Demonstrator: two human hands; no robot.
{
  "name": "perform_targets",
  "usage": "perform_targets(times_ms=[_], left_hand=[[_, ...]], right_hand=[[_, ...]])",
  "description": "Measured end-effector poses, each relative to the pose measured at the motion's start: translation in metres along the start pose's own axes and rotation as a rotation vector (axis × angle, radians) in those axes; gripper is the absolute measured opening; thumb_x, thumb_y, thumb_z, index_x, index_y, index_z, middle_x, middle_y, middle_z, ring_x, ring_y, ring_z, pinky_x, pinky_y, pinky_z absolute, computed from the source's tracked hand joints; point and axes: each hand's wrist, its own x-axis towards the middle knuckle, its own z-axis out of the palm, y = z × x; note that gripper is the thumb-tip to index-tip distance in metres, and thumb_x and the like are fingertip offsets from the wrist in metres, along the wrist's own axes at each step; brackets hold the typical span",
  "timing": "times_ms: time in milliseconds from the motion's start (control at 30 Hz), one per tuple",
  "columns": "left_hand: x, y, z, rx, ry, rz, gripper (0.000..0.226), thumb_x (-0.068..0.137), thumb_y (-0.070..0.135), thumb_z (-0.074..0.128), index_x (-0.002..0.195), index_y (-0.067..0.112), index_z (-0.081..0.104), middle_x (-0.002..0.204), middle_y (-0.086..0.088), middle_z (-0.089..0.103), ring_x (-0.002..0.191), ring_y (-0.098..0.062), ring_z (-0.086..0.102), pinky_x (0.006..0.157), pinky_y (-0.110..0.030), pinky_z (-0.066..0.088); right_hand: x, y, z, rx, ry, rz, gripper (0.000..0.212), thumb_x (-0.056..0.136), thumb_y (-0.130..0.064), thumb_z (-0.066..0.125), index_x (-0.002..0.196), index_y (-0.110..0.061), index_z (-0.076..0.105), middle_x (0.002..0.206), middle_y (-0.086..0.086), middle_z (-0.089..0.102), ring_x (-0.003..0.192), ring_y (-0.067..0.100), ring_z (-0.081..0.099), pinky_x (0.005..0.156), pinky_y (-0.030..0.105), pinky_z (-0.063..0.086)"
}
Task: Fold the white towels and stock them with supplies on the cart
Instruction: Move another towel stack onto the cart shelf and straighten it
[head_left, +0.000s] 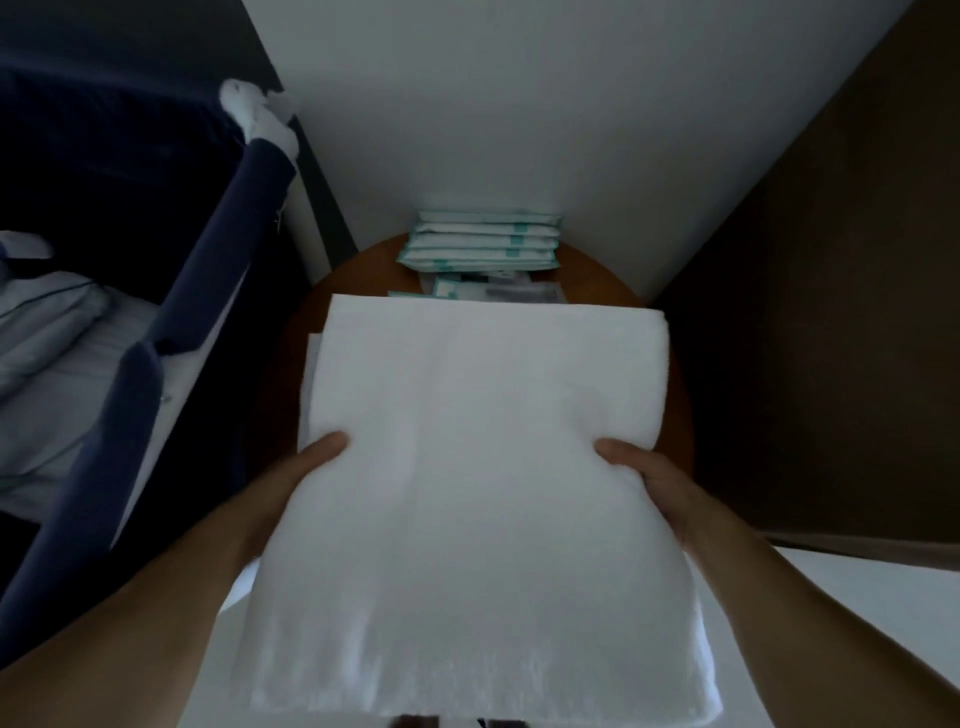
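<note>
We find the left hand (318, 460) and right hand (641, 480) gripping the side edges of the white towel (483, 441) above the desk (615, 280). Packets (483, 239) crowd its far edge; a navy cart (208, 260) bounds the left.

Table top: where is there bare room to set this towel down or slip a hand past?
Bare table shows only in thin strips: between towel and navy cart on the left, between towel and dark wall on the right, and beside the packets. Packets crowd the back; under the towel is hidden.
</note>
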Motion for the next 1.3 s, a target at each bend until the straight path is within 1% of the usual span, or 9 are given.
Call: perform_targets(times_ms=[133, 267, 367, 467, 700, 800, 967, 1133, 1300], left_hand=[[-0.067, 0.022, 0.029, -0.069, -0.101, 0.184, 0.075, 0.066, 0.046, 0.087, 0.132, 0.027, 0.058, 0.118, -0.004, 0.072, 0.104, -0.025, 0.072, 0.079, -0.038, 0.060], [-0.128, 0.039, 0.064, -0.014, -0.046, 0.400, 0.083, 0.060, 0.039, 0.085, 0.135, 0.033, 0.049, 0.119, 0.005, 0.070, 0.102, -0.014, 0.070, 0.080, -0.031, 0.056], [-0.168, 0.048, 0.077, 0.034, -0.051, 0.505, 0.081, 0.058, 0.041, 0.088, 0.130, 0.039, 0.051, 0.115, 0.010, 0.070, 0.101, -0.011, 0.070, 0.073, -0.024, 0.057], [-0.209, 0.058, 0.085, 0.079, -0.040, 0.592, 0.085, 0.057, 0.043, 0.088, 0.131, 0.041, 0.047, 0.118, 0.013, 0.067, 0.098, -0.007, 0.069, 0.070, -0.021, 0.053], [-0.309, 0.053, 0.105, 0.155, -0.073, 0.869, 0.100, 0.051, 0.051, 0.092, 0.139, 0.039, 0.045, 0.123, 0.015, 0.065, 0.108, -0.008, 0.065, 0.085, -0.031, 0.054], [-0.356, 0.031, 0.110, 0.200, -0.102, 0.976, 0.104, 0.051, 0.055, 0.092, 0.141, 0.039, 0.043, 0.124, 0.015, 0.064, 0.111, -0.009, 0.063, 0.091, -0.036, 0.053], [-0.421, -0.009, 0.147, 0.282, -0.163, 1.020, 0.105, 0.048, 0.062, 0.091, 0.139, 0.038, 0.044, 0.124, 0.013, 0.063, 0.112, -0.016, 0.062, 0.094, -0.042, 0.052], [-0.464, -0.053, 0.223, 0.334, -0.284, 1.063, 0.102, 0.047, 0.061, 0.091, 0.136, 0.035, 0.049, 0.123, 0.011, 0.066, 0.109, -0.016, 0.066, 0.091, -0.041, 0.055], [-0.502, -0.088, 0.343, 0.367, -0.437, 1.070, 0.092, 0.050, 0.054, 0.092, 0.131, 0.042, 0.049, 0.114, 0.018, 0.068, 0.101, -0.008, 0.068, 0.069, -0.019, 0.054]], right_hand=[[-0.027, -0.003, 0.015, -0.120, 0.173, -0.152, 0.085, 0.031, -0.036, 0.095, 0.109, -0.011, 0.075, 0.109, 0.012, 0.075, 0.095, 0.031, 0.073, 0.085, 0.046, 0.060], [-0.063, 0.001, 0.026, -0.167, 0.191, -0.208, 0.076, 0.027, -0.041, 0.093, 0.096, -0.020, 0.070, 0.098, 0.001, 0.076, 0.090, 0.022, 0.072, 0.073, 0.033, 0.057], [-0.099, 0.001, 0.028, -0.134, 0.208, -0.317, 0.079, 0.032, -0.042, 0.089, 0.105, -0.023, 0.068, 0.092, -0.006, 0.077, 0.084, 0.018, 0.074, 0.066, 0.028, 0.056], [-0.139, 0.000, 0.026, -0.105, 0.221, -0.378, 0.090, 0.031, -0.043, 0.089, 0.115, -0.018, 0.068, 0.098, -0.001, 0.077, 0.089, 0.023, 0.074, 0.070, 0.032, 0.057], [-0.250, 0.027, 0.020, -0.022, 0.300, -0.636, 0.083, 0.037, -0.042, 0.091, 0.115, -0.021, 0.069, 0.098, -0.002, 0.077, 0.084, 0.021, 0.075, 0.069, 0.035, 0.060], [-0.308, 0.061, 0.016, 0.007, 0.360, -0.714, 0.081, 0.037, -0.042, 0.090, 0.111, -0.018, 0.070, 0.092, -0.003, 0.078, 0.079, 0.018, 0.075, 0.060, 0.030, 0.058], [-0.393, 0.121, -0.016, 0.097, 0.449, -0.732, 0.077, 0.037, -0.040, 0.090, 0.108, -0.015, 0.072, 0.094, 0.002, 0.078, 0.085, 0.025, 0.075, 0.076, 0.043, 0.062], [-0.463, 0.178, -0.083, 0.214, 0.544, -0.745, 0.072, 0.036, -0.039, 0.089, 0.102, -0.015, 0.073, 0.088, 0.003, 0.078, 0.074, 0.020, 0.075, 0.056, 0.028, 0.057], [-0.531, 0.220, -0.181, 0.305, 0.633, -0.789, 0.054, 0.053, -0.023, 0.090, 0.102, -0.010, 0.072, 0.083, 0.003, 0.078, 0.067, 0.014, 0.073, 0.051, 0.024, 0.054]])
